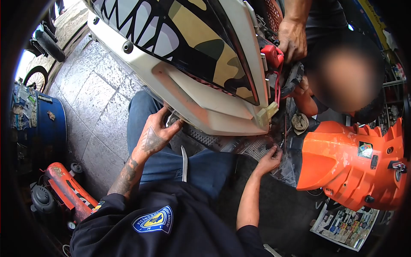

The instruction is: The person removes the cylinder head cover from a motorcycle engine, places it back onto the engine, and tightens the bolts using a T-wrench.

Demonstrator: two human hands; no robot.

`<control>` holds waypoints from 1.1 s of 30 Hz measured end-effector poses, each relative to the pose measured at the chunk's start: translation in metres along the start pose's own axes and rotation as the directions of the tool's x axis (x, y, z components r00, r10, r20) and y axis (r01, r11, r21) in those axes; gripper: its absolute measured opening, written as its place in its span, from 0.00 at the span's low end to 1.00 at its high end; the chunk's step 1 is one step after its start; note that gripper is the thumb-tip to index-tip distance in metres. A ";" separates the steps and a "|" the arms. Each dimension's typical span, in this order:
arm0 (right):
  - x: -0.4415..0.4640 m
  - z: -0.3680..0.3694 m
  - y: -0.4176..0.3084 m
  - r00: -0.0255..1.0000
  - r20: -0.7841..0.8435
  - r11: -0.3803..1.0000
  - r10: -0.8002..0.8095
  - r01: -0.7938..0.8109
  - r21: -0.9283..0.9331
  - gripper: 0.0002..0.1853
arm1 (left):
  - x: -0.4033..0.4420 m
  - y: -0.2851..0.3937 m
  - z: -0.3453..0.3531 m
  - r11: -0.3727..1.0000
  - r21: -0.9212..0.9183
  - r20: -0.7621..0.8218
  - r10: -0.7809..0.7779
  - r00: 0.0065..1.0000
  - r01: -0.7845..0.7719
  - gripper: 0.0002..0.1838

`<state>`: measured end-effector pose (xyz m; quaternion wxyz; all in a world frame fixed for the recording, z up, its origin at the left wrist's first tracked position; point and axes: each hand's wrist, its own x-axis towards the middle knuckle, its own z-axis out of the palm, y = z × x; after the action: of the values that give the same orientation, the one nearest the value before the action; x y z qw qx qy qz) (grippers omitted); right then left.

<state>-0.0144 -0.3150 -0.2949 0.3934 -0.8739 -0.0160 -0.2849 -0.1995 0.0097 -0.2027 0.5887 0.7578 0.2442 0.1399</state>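
A large cream fairing panel [205,107] with a camouflage and teeth pattern fills the upper middle. My left hand [157,132] is at its lower left edge, thumb and fingers around a small metallic part [172,119] that is mostly hidden. Below the panel's right tip, my right hand [269,160] has its fingers bent together beside the dark footboard [257,147]; what they hold, if anything, is too small to tell. A red part [272,55] with red wires and a pale connector [267,114] sit along the panel's right edge.
A co-worker's hand [293,38] reaches in at the upper right, near the wires. An orange body panel [346,162] lies at right, above a parts tray [346,225]. At left are a blue drum [51,118] and a red compressor [70,188].
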 end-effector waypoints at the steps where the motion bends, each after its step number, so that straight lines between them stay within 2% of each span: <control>1: 0.000 0.000 0.001 1.000 0.000 1.000 0.000 0.000 -0.001 0.09 | 0.000 0.000 0.000 1.000 -0.007 0.001 -0.006 1.000 0.006 0.24; 11: 0.001 0.001 0.004 1.000 -0.003 1.000 -0.013 0.013 0.011 0.08 | 0.000 0.005 -0.002 1.000 0.018 -0.006 0.000 1.000 0.000 0.24; 13: 0.000 -0.001 0.011 1.000 -0.010 0.999 -0.030 0.029 -0.025 0.10 | -0.001 0.018 -0.005 0.986 0.015 0.062 -0.166 0.984 0.165 0.19; 14: -0.001 0.001 0.018 0.999 -0.015 0.998 -0.042 0.041 -0.043 0.11 | -0.001 -0.002 0.004 0.991 -0.130 -0.034 -0.001 0.999 -0.004 0.18; 15: -0.001 0.004 0.017 0.997 -0.033 0.996 -0.065 0.067 0.066 0.12 | -0.002 -0.003 0.002 0.998 -0.067 -0.040 0.001 0.999 -0.004 0.20; 16: -0.001 0.002 0.013 0.999 -0.018 0.999 -0.048 0.048 0.022 0.12 | -0.001 0.001 0.000 1.000 -0.010 -0.036 0.006 0.999 -0.007 0.21; 17: -0.002 0.006 0.011 1.000 -0.009 0.998 -0.028 0.029 0.049 0.11 | -0.002 0.009 -0.004 0.993 0.023 0.010 -0.116 0.993 0.115 0.20; 18: -0.003 0.002 0.008 1.000 -0.014 0.998 -0.011 0.012 0.055 0.11 | -0.004 0.004 -0.002 0.998 0.007 -0.013 -0.067 0.998 0.067 0.19; 19: -0.002 -0.003 0.002 1.000 -0.004 1.000 0.001 -0.001 0.001 0.10 | -0.004 -0.006 0.004 0.995 -0.091 -0.061 0.027 0.998 -0.032 0.17; 20: -0.002 -0.002 -0.002 0.997 -0.072 0.999 -0.034 0.037 0.040 0.10 | -0.006 0.013 -0.001 0.995 0.032 -0.017 -0.097 0.995 0.098 0.15; 21: -0.002 -0.006 -0.002 0.998 -0.057 1.000 -0.015 0.014 -0.027 0.09 | -0.006 -0.005 0.007 0.990 -0.131 -0.073 -0.052 0.996 0.042 0.13; 23: -0.003 -0.002 0.001 0.992 -0.129 0.991 0.002 0.015 0.130 0.07 | -0.006 0.007 0.007 0.990 -0.141 -0.055 -0.040 0.998 0.032 0.12; 24: -0.001 -0.005 0.000 0.990 -0.123 0.997 -0.070 0.067 -0.029 0.07 | -0.005 0.010 0.009 0.988 -0.147 -0.062 -0.053 0.997 0.043 0.12; 25: -0.001 -0.008 -0.008 0.992 -0.124 0.999 -0.036 0.031 -0.040 0.08 | -0.004 0.008 0.010 0.990 -0.140 -0.060 -0.011 0.998 0.003 0.12; 27: 0.000 -0.009 -0.010 0.992 -0.129 1.000 0.000 -0.002 -0.011 0.10 | -0.003 0.008 0.011 0.987 -0.145 -0.054 0.057 0.997 -0.065 0.12; 33: 0.001 -0.011 -0.011 0.991 -0.131 0.998 0.026 -0.018 0.064 0.12 | -0.006 0.010 0.014 0.986 -0.148 -0.084 0.060 0.995 -0.072 0.16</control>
<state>-0.0220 -0.3149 -0.2811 0.4241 -0.8406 0.0106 -0.3368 -0.1956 -0.0066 -0.1961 0.6289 0.7128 0.2308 0.2075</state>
